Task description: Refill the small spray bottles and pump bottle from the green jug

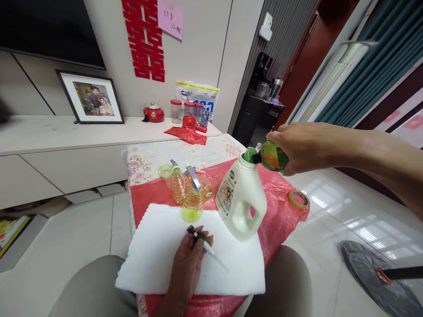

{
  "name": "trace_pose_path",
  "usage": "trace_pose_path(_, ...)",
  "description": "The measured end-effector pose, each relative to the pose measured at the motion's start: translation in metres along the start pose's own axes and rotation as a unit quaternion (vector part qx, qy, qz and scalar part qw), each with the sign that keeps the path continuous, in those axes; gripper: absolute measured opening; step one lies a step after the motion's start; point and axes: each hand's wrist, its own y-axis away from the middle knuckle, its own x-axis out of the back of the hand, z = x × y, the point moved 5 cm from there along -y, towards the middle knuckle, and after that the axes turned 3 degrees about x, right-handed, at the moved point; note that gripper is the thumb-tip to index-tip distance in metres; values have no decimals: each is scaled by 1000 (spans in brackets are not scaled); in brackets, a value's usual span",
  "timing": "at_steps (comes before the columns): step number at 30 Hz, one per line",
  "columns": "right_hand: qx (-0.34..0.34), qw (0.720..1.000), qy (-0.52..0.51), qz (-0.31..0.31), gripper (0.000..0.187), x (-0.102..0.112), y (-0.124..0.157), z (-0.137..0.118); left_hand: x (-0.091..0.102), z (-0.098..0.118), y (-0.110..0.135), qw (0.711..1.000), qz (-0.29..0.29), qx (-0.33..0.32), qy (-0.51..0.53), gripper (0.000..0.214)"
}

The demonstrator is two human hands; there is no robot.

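Observation:
My right hand [299, 143] grips a small green bottle [272, 156], tipped sideways so its dark neck points left into the mouth of a large cream-coloured jug [244, 198]. A green funnel-like piece [248, 154] shows at the jug's mouth. The jug stands upright on a white cloth [158, 246]. In front of it, my left hand [190, 259] is closed around a pump head [200, 237], dark green with a white tube pointing to the lower right. Left of the jug stands a clear squeeze bottle [192, 204] with yellow-green liquid and a grey spout top.
More clear bottles [178, 185] and a small pale bowl [165, 171] are behind. Red plastic sheet [277, 198] covers the table, with a roll of tape [299, 199] near its right edge. Jars [176, 111] and a framed photo [94, 99] line the cabinet.

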Motion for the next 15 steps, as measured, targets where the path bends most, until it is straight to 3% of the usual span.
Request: trace_pose_path(15,58,988,128,68,36,9,-2,-20,-1,1,0,1000,18,-3,-4,54)
